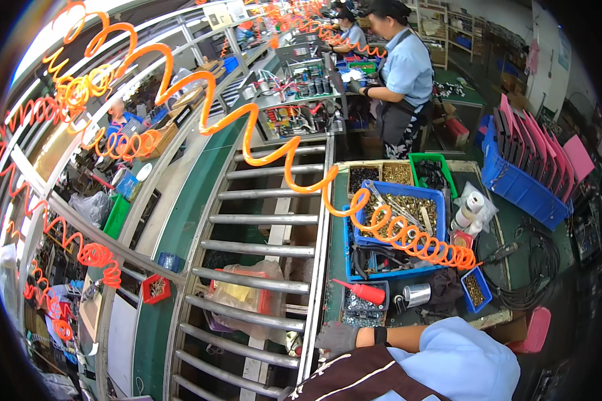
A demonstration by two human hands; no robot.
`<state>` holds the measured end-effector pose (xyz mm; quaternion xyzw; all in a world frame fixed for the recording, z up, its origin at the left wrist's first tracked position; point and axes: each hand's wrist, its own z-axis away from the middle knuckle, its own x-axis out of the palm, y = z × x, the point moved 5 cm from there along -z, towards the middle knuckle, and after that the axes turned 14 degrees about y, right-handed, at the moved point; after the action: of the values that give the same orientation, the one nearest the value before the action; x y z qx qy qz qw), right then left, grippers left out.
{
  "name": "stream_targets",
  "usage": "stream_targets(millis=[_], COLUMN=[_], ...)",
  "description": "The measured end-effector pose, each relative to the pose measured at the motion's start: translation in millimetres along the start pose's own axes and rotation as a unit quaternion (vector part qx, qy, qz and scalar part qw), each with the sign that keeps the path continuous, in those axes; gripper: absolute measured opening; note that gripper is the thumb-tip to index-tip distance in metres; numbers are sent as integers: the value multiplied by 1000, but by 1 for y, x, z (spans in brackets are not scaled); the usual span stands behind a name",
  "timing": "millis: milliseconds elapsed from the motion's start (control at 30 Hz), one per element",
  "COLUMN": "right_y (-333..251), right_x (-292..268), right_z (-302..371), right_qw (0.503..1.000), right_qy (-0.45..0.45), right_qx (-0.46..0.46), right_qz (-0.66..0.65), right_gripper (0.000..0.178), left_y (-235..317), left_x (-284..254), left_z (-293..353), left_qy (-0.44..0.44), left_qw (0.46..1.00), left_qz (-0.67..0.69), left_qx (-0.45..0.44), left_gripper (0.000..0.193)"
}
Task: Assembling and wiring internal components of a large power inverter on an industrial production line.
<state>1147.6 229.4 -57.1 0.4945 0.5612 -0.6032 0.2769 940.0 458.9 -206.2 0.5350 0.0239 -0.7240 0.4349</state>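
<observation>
My right hand [338,338], in a grey glove, is low in the view at the left edge of the green bench, beside the roller conveyor's rail. My apron covers part of it, and how its fingers are set cannot be made out. Just beyond it stands a grey bin [362,316] of small metal fasteners. A red tapered squeeze bottle [364,291] lies across that bin's top. To its right are a metal cylinder [417,295] and a dark cloth [443,292]. My left hand is out of view.
A roller conveyor [257,275] runs along the bench's left. Blue tray [408,198] holds brass fittings; a coiled orange air hose [415,242] hangs over it. Behind are a green bin [432,164] and a blue crate [515,175] of pink-and-black panels. A co-worker [408,70] stands farther off.
</observation>
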Motion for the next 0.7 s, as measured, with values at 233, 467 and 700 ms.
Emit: stream_targets(millis=[233, 467, 700], right_y=[-1, -17, -15], right_x=[20, 4, 0], right_z=[1, -9, -4], right_qw=[998, 994, 992], right_qy=[-27, -35, -42], right_qx=[-49, -91, -89], right_qz=[-13, -38, -78], right_gripper=[19, 25, 28], left_y=[-70, -96, -14], left_x=[34, 85, 42], left_z=[3, 23, 48], left_qy=[0, 0, 48], left_qw=[996, 980, 977], left_qz=[75, 168, 105], left_qx=[-52, -108, -177], left_gripper=[44, 46, 44])
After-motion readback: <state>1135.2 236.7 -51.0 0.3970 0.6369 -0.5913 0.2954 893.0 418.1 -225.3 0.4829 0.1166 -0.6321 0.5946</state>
